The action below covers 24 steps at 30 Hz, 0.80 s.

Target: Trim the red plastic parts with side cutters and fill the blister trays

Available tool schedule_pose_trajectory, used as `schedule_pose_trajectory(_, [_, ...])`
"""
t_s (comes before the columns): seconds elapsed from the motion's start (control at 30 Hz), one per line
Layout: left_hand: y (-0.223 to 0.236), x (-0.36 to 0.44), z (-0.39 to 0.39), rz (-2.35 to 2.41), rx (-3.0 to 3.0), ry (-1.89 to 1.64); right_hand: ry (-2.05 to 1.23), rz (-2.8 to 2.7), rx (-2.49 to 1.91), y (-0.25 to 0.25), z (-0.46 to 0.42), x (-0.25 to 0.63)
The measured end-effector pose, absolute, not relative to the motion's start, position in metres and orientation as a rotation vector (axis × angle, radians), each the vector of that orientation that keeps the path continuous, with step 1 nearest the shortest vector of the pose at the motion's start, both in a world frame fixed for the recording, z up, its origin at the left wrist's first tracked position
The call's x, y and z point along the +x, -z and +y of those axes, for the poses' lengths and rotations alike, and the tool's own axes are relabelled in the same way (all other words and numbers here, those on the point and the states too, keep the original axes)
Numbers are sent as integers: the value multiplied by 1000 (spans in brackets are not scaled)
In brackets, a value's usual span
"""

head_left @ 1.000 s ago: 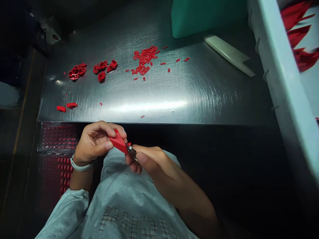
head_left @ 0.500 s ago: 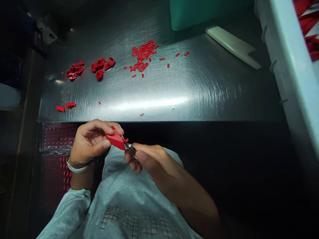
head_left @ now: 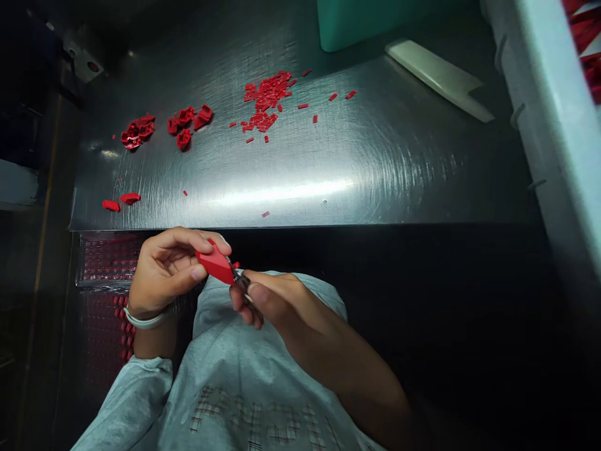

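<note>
The faceted red piece (head_left: pixel 216 263) in the left hand (head_left: pixel 162 266) is smooth, matt plastic; the hand tool (head_left: pixel 241 282) in the right hand (head_left: pixel 282 300) seems metal, though half hidden. Beyond them, the tabletop (head_left: pixel 300 169) is glossy, scratched metal.

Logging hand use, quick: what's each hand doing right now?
Left hand: closed, pinching a red piece.
Right hand: closed on a small metal tool, its tip at the red piece.

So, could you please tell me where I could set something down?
The widest bare patch of table lies in front of the pale notched piece, between the white bin and the red chips. It's crowded around those chips and the red shells.
</note>
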<state>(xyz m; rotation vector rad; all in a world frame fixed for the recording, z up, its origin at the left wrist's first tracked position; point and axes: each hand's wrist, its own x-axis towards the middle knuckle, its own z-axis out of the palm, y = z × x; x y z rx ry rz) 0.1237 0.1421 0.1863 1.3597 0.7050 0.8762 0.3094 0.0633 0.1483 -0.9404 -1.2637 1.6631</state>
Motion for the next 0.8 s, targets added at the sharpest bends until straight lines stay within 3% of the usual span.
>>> schedule_pose_trajectory(0.33, [-184,125,140,795,1323,-892,-1682,-1104,-901,-146,68,298])
schedule_pose_trajectory(0.6, [-178,118,144,879,1268,-938,-1971,-614,-674,-133,75,298])
schedule_pose_trajectory(0.8, [-176,35,175,1563,1694,-1202,-2002,-565,-782,-124,73,303])
